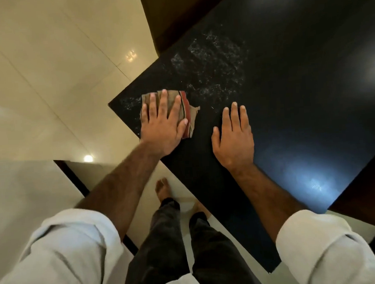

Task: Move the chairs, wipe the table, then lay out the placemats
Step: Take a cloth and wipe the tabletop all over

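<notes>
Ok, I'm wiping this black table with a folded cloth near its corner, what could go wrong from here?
The cloth lies near a corner of the table under your flat left hand; an outward stroke might push it off the edge. The white streaks beyond it may smear rather than lift. Your right hand rests flat on the top and could leave prints.

A glossy black rectangular tabletop (289,96) is set over a floor of shiny cream tiles (46,73). Near its corner, a folded tan cloth with red and dark stripes (187,107) is laid flat on the surface and pressed down by the flat left hand (163,125). Just beside it, the right hand (234,139) is rested palm down on the bare top. Whitish smears (216,61) are spread beyond the cloth.
</notes>
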Motion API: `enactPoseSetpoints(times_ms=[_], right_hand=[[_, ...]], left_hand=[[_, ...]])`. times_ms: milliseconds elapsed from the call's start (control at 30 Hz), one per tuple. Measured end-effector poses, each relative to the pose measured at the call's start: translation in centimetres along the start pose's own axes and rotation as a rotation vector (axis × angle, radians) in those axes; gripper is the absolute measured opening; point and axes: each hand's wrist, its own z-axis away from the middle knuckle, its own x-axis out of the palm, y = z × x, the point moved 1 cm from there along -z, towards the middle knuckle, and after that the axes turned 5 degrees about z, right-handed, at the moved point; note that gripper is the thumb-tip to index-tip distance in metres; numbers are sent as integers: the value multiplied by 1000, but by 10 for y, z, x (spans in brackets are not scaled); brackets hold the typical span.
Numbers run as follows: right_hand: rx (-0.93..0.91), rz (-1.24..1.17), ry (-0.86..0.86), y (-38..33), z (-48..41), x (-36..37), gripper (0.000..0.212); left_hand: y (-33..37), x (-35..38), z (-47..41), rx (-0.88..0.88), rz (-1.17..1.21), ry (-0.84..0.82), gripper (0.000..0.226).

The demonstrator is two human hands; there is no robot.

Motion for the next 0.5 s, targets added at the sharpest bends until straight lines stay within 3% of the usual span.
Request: enactPoseSetpoints(times_ms=[167, 267, 400, 500], right_hand=[[8, 27, 2, -2, 2, 2, 74], [16, 32, 3, -3, 3, 1, 76], [9, 44, 10, -2, 5, 1, 76], [8, 54, -1, -5, 2, 3, 76]], left_hand=[[-31, -22, -33, -93, 46, 39, 78], [-19, -10, -10, -137, 44, 64, 79], [13, 28, 79, -1, -17, 11, 81], [-4, 29, 84, 24, -24, -21, 80]])
